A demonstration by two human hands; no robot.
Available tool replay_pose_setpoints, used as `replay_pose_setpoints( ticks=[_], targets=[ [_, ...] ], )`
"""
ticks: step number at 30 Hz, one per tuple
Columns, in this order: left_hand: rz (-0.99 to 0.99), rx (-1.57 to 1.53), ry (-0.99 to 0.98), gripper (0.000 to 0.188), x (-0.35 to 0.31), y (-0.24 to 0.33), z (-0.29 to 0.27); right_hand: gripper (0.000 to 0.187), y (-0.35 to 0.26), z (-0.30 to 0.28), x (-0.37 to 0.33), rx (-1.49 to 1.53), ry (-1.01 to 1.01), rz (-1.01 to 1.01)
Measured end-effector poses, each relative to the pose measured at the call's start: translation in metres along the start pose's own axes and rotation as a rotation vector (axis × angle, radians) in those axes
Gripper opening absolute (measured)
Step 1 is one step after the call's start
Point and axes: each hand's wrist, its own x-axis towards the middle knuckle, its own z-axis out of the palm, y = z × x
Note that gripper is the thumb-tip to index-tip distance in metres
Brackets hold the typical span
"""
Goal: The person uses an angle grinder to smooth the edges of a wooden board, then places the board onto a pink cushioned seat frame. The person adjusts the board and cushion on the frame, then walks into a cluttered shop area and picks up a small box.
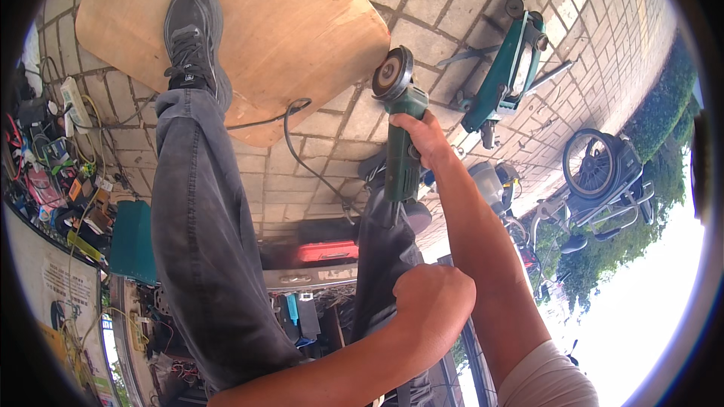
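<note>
An angle grinder [403, 169] with a dark green body is in my right hand [424, 136], whose fingers wrap round it just behind the head. Its round abrasive disc [389, 72] and guard point up and away, close to the right edge of a plywood board [302, 22]. My left hand [436, 295] is closed in a fist beside my right forearm; its fingers curl out of sight, so anything inside them is hidden. A dark cable [290, 139] runs from the board across the paving. My left shoe [193, 30] rests on the board.
A green floor jack [507, 75] stands on the brick paving to the right. Left lie a white power strip [73, 105], a teal box [134, 241] and a heap of tools [56, 173]. A red case [326, 251] sits between my legs. Parked bicycles [596, 173] stand far right.
</note>
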Motion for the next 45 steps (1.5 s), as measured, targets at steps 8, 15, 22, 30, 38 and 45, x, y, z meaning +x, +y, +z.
replay_pose_setpoints(
  ticks=[8,15,22,30,38,45],
  targets=[
    [-0.007,0.022,0.02,0.012,0.001,0.001,0.002,0.039,0.011,0.003,0.0,0.055,-0.029,0.014],
    [-0.002,0.027,0.048,0.014,0.0,0.001,0.001,0.041,0.014,0.004,0.001,0.047,-0.012,0.015],
    [0.006,0.026,0.04,0.014,-0.001,0.002,-0.001,0.04,0.004,-0.001,0.003,0.024,-0.012,0.008],
    [0.0,0.012,0.03,0.012,-0.001,0.002,-0.003,0.045,-0.004,-0.005,0.007,0.004,-0.003,-0.008],
    [-0.011,-0.008,0.03,0.011,-0.001,0.003,-0.004,0.04,-0.008,-0.009,0.007,-0.094,-0.009,-0.055],
    [-0.003,0.036,0.028,0.009,-0.003,0.005,-0.007,0.04,-0.023,-0.013,0.012,-0.167,-0.028,-0.142]
  ],
)
